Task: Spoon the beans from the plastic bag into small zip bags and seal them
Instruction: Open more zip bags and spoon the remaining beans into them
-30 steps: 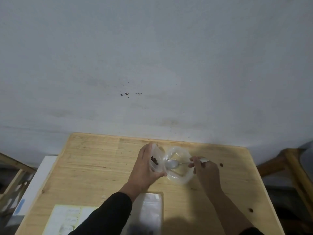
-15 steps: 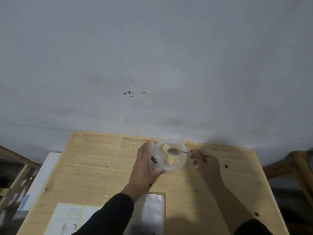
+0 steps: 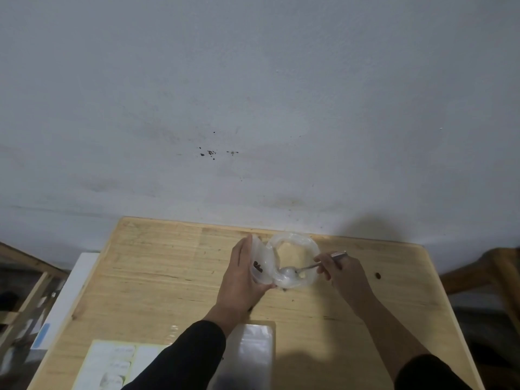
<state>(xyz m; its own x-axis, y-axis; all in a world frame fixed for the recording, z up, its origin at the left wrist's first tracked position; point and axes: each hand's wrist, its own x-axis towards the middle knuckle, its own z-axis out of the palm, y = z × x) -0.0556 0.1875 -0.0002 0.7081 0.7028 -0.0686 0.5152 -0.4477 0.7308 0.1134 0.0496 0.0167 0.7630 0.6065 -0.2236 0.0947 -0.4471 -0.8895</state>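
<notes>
My left hand (image 3: 244, 280) grips a small zip bag (image 3: 260, 264) upright near the middle of the table (image 3: 157, 277), fingers curled round its wall, a few dark beans (image 3: 257, 267) showing through it. My right hand (image 3: 342, 273) pinches the spoon (image 3: 305, 267) by its handle, and the handle's long axis runs right to left — the bowl points at my left hand and sits low inside the rolled-open plastic bag (image 3: 292, 261), which touches the zip bag's right side. The coming move, I judge, turns on that: the zip bag's mouth lies just left of the bowl and above it — a short lift and sweep leftward.
</notes>
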